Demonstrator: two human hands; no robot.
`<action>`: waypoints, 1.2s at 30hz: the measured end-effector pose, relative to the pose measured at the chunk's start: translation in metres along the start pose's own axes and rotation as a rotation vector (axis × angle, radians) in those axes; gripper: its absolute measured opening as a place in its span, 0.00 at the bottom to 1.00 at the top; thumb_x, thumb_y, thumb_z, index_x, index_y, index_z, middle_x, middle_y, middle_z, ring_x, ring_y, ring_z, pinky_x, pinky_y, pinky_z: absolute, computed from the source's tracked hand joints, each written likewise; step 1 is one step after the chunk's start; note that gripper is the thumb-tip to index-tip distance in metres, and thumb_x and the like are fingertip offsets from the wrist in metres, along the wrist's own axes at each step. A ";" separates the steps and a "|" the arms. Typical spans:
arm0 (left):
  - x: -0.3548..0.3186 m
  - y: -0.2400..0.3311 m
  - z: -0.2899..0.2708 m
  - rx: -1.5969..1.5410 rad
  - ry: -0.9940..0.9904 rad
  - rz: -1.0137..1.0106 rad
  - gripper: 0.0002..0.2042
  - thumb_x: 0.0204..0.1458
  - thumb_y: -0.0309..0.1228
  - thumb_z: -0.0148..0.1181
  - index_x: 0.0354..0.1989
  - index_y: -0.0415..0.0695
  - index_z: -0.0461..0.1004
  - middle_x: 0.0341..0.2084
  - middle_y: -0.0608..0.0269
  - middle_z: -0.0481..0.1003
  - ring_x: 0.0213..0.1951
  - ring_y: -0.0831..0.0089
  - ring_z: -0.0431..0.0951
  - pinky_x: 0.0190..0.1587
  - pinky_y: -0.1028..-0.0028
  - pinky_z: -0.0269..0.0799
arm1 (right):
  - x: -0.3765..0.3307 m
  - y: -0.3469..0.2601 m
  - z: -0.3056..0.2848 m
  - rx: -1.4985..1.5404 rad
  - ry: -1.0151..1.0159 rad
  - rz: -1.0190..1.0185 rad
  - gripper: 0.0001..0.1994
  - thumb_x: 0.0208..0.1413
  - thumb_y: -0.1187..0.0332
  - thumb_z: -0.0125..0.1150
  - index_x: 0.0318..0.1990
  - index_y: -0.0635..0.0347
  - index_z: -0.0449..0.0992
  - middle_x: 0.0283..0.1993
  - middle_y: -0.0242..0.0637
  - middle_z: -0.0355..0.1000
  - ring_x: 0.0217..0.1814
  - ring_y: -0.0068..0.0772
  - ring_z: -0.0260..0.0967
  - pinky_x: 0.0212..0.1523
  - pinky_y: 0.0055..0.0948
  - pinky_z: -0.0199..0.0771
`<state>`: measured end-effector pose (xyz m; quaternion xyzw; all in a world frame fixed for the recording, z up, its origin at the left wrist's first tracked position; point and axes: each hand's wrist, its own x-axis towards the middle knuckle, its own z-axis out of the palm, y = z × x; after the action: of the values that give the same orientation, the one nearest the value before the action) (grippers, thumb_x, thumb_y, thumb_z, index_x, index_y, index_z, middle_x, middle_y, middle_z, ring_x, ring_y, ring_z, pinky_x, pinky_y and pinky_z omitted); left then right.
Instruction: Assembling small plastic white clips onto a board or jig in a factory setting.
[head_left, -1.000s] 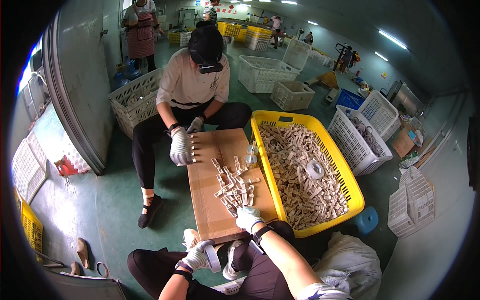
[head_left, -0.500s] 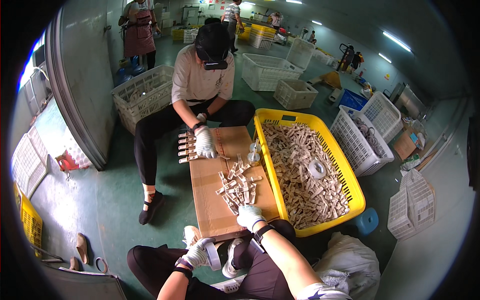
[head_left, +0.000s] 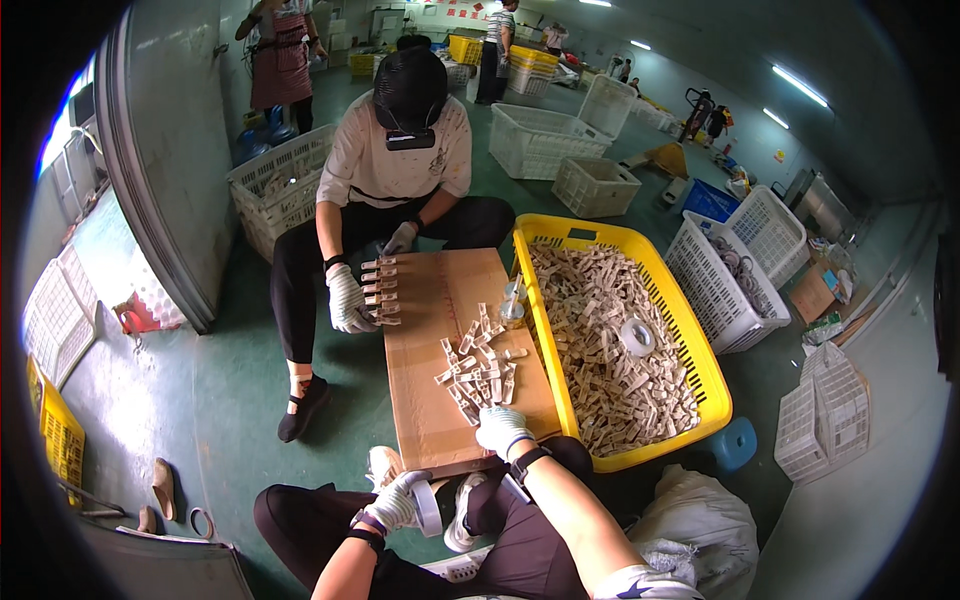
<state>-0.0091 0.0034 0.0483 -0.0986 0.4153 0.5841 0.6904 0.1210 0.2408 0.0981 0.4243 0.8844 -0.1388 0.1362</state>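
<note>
My left hand [head_left: 398, 500], in a striped work glove, is closed on a roll of tape [head_left: 427, 508] below the near edge of a cardboard box [head_left: 425, 420]. At the near side of a loose pile of pale clips [head_left: 478, 375], my gloved right hand [head_left: 503, 431] rests with its fingers curled down on the cardboard. What its fingertips hold, if anything, is hidden. Across the box sits a person whose gloved hand [head_left: 348, 302] is beside several clips [head_left: 381, 290] lined up along the far left edge.
A yellow crate [head_left: 715, 385] full of clips stands against the box's right side, with another tape roll [head_left: 637, 337] on top. A small clear container [head_left: 512, 308] stands on the box. White crates [head_left: 715, 295] and a blue stool [head_left: 735, 444] are farther right; a white sack [head_left: 690, 530] lies close by.
The person opposite has drawn a hand back from the cardboard top to the box's left edge, by the lined-up clips, and sits more upright. My own hands have barely moved.
</note>
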 end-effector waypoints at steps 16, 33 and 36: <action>0.043 -0.016 -0.049 -0.007 -0.079 -0.062 0.05 0.55 0.35 0.62 0.38 0.51 0.77 0.24 0.72 0.74 0.26 0.77 0.72 0.29 0.74 0.67 | -0.004 -0.010 -0.009 -0.035 0.011 -0.039 0.15 0.46 0.65 0.56 0.39 0.61 0.82 0.41 0.52 0.77 0.45 0.51 0.77 0.46 0.45 0.76; 0.041 -0.016 -0.051 -0.007 -0.027 -0.071 0.09 0.51 0.35 0.66 0.40 0.54 0.76 0.25 0.69 0.74 0.28 0.70 0.73 0.33 0.62 0.69 | -0.008 -0.017 -0.015 -0.050 -0.006 -0.022 0.15 0.47 0.64 0.56 0.40 0.60 0.81 0.42 0.50 0.78 0.46 0.49 0.76 0.47 0.45 0.76; 0.038 -0.014 -0.036 -0.021 -0.038 -0.087 0.09 0.50 0.35 0.67 0.39 0.53 0.76 0.26 0.68 0.75 0.30 0.70 0.74 0.34 0.60 0.70 | -0.003 -0.004 -0.009 -0.050 -0.015 -0.013 0.16 0.47 0.63 0.55 0.40 0.60 0.80 0.42 0.51 0.77 0.46 0.50 0.76 0.47 0.45 0.75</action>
<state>-0.0141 0.0049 -0.0057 -0.1127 0.3911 0.5598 0.7218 0.1185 0.2396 0.1084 0.4142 0.8892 -0.1207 0.1522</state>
